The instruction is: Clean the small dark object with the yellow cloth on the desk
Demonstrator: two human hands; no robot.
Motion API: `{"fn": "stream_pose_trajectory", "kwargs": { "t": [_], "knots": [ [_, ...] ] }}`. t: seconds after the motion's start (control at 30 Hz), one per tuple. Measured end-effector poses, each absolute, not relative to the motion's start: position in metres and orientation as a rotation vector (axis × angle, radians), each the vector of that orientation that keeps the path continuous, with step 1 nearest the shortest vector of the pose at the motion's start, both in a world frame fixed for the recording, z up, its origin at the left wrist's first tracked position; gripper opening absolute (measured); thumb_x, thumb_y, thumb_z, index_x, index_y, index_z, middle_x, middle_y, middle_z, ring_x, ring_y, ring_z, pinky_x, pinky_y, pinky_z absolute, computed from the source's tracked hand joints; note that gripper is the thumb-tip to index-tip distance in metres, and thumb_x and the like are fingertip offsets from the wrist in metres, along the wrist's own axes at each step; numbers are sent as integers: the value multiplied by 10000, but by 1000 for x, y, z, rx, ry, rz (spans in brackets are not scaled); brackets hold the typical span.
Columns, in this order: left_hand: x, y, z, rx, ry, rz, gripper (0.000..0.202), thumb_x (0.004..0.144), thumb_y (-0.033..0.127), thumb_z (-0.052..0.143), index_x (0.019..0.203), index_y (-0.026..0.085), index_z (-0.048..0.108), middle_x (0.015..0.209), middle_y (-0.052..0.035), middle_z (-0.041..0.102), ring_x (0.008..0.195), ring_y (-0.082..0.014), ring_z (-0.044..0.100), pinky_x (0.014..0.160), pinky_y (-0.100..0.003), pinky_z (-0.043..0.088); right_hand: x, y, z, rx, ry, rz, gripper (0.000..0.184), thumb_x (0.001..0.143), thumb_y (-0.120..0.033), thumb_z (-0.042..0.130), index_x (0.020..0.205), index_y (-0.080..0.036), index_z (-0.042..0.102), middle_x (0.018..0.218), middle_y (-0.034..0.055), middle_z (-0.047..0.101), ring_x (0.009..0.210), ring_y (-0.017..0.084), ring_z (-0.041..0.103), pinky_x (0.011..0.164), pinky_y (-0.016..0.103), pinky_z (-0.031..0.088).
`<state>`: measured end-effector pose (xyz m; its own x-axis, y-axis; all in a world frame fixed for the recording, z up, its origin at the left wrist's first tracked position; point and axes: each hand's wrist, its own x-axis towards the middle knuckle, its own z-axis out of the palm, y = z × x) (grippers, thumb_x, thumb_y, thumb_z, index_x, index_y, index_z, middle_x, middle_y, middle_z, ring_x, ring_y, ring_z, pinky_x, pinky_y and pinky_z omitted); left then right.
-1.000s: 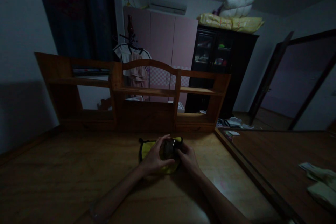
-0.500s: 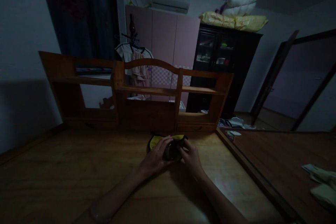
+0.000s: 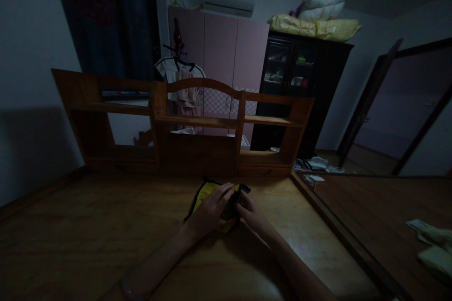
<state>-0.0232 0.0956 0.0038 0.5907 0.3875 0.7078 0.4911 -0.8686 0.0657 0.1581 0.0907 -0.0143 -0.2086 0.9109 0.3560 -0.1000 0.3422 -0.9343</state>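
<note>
A yellow cloth pouch with dark edging (image 3: 205, 193) lies on the wooden desk (image 3: 106, 225) in front of me. My left hand (image 3: 210, 209) rests on it with fingers curled over a small dark object (image 3: 233, 208). My right hand (image 3: 251, 210) meets it from the right, fingertips pinched on the same dark object and the pouch's dark edge. The room is dim and I cannot make out what the dark object is.
A wooden shelf unit (image 3: 183, 122) stands along the desk's back edge. A second, darker table (image 3: 381, 216) adjoins on the right with pale folded cloths (image 3: 432, 244). Behind are a pink wardrobe (image 3: 226, 61), a black cabinet (image 3: 300, 89) and hanging clothes (image 3: 180, 80).
Both hands stayed on the pouch and the dark object. The pouch has been turned and pulled out to the left under my left hand, and my fingers have closed lower over the object.
</note>
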Motion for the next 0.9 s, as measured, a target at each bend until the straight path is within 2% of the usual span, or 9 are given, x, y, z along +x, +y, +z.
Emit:
{"fn": "stream_pose_trajectory", "kwargs": {
  "t": [0.1, 0.2, 0.3, 0.4, 0.47, 0.67, 0.77, 0.9],
  "knots": [
    [-20, 96, 6, -2704, -701, -1089, 719, 822, 275, 632, 1423, 184, 249, 1401, -168, 399, 1337, -302, 359, 1079, -481, 393, 156, 91, -17, -814, -1533, 974, 370, 806, -280, 593, 1163, -185, 580, 1100, 68, 651, 1029, 228, 595, 909, 360, 474],
    [-17, 92, 10, -2770, -698, -1086, 715, 810, 251, 635, 1414, 194, 256, 1396, -158, 398, 1339, -294, 352, 1082, -494, 383, 158, 87, -11, -893, -1582, 823, 283, 827, -249, 556, 1093, -166, 607, 990, 66, 670, 928, 222, 617, 827, 335, 498],
    [-14, 85, 12, -2866, -715, -1125, 738, 790, 207, 634, 1417, 193, 243, 1448, -156, 332, 1376, -288, 291, 1105, -497, 354, 163, 85, -6, -956, -1631, 656, 242, 847, -232, 525, 1067, -177, 609, 915, 57, 671, 841, 214, 629, 726, 297, 498],
    [-14, 80, 12, -2931, -746, -1157, 748, 788, 158, 606, 1429, 183, 221, 1494, -159, 258, 1402, -279, 239, 1120, -487, 337, 169, 85, -6, -1069, -1675, 474, 165, 868, -215, 493, 973, -197, 620, 809, 40, 657, 700, 193, 621, 607, 256, 451],
    [-14, 81, 9, -2940, -788, -1164, 784, 783, 167, 620, 1444, 192, 199, 1494, -155, 265, 1397, -282, 253, 1112, -491, 348, 171, 87, -8, -1143, -1688, 370, 141, 874, -200, 479, 894, -207, 619, 743, 27, 640, 640, 180, 604, 571, 245, 412],
    [-14, 89, 4, -2873, -883, -1064, 868, 779, 199, 654, 1477, 202, 137, 1484, -140, 307, 1365, -286, 313, 1088, -478, 379, 169, 85, -5, -1184, -1704, 271, 81, 844, -187, 532, 796, -209, 593, 722, 6, 623, 640, 161, 576, 584, 232, 386],
    [-15, 91, 2, -2832, -857, -1015, 868, 777, 223, 663, 1474, 183, 148, 1493, -144, 301, 1370, -288, 304, 1110, -471, 349, 165, 83, -4, -1174, -1692, 311, 55, 847, -203, 536, 828, -201, 587, 745, 6, 627, 665, 162, 580, 599, 231, 400],
    [-17, 96, -5, -2718, -922, -1029, 793, 796, 219, 627, 1458, 182, 192, 1433, -145, 391, 1334, -291, 366, 1087, -483, 373, 162, 87, -11, -1135, -1681, 442, 137, 881, -278, 507, 891, -190, 612, 798, 27, 653, 723, 180, 601, 657, 254, 444]
  ]
}}
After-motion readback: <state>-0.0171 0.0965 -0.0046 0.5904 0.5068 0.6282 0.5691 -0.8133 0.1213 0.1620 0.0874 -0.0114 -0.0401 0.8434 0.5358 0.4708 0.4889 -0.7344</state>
